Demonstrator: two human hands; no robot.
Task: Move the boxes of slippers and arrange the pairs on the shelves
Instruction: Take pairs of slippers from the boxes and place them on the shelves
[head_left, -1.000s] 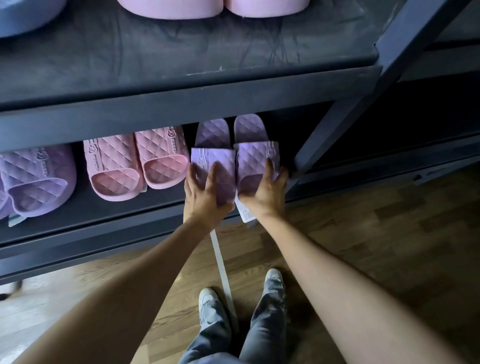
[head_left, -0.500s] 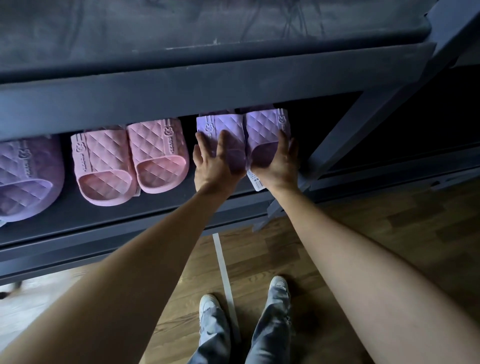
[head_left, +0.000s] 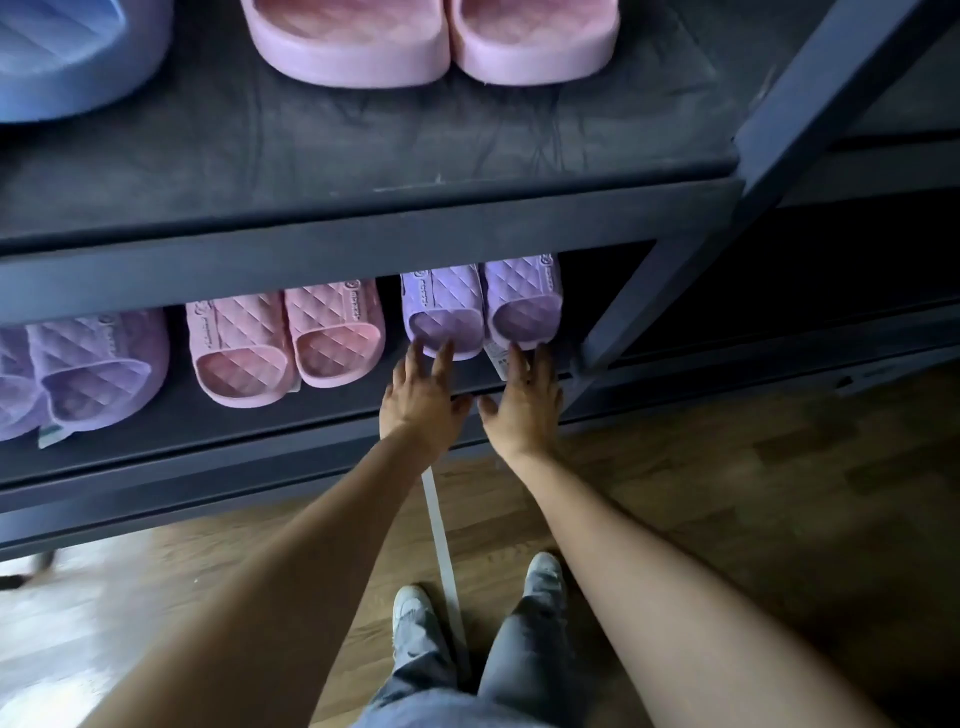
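My left hand (head_left: 423, 400) and right hand (head_left: 524, 405) reach side by side toward the middle of the frame, both flat with fingers straight and a little spread, curled round nothing. The left fingertips (head_left: 444, 353) lie at the toe edge of the left slipper of the lilac pair (head_left: 444, 312), and my right fingertips are at the toe edge of the right one. I cannot tell whether they press or only touch. My thumbs point inward, near each other but apart.

The lilac pair sits on the lower shelf (head_left: 311, 421), right of centre, toes toward me. Its two slippers stand close together, their back parts hidden under the front beam of the upper shelf (head_left: 363, 156). A white tag (head_left: 497, 358) pokes out beneath the right slipper, beside my right fingers. Just right of the pair, a dark frame post (head_left: 631, 312) slants down to the shelf edge.

Left of the lilac pair, a pink pair (head_left: 285, 343) stands on the same shelf with a small gap between. At the left edge of the frame is a purple pair (head_left: 88, 369), partly cut off. On the upper shelf, top centre, is a pale pink pair (head_left: 431, 47), and a blue slipper (head_left: 67, 57) fills the upper left corner.

Below lies the wooden floor (head_left: 727, 493). A pale strip (head_left: 441, 545) runs along it between my grey shoes (head_left: 410, 608) at the bottom centre.
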